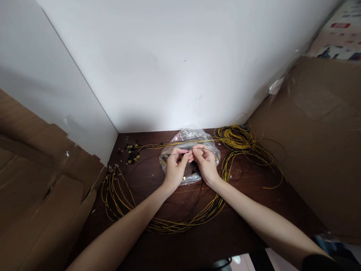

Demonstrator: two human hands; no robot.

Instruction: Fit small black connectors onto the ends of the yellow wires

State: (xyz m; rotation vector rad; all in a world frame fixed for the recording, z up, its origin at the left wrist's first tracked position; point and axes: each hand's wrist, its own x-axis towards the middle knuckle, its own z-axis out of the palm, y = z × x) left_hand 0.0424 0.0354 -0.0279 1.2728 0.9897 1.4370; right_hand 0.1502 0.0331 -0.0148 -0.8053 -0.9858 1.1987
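Note:
My left hand [176, 167] and my right hand [205, 163] meet fingertip to fingertip above the middle of the dark brown table. Both are closed in a pinch on a thin dark wire [157, 155], which runs out to the left and also past my right fingers. Whatever sits right between the fingertips is too small to make out. Under my hands lies a clear plastic bag [190, 136], with small pieces partly visible in it. Long yellow and black wires [180, 229] curve around my hands on the table.
A tangled coil of yellow wires [236, 138] lies at the back right. Small black and yellow connectors [133, 153] are at the left, above white-tipped wire ends [111, 170]. Cardboard [33, 185] flanks the left side; a large cardboard box [322, 136] stands right. A white wall [183, 64] closes the back.

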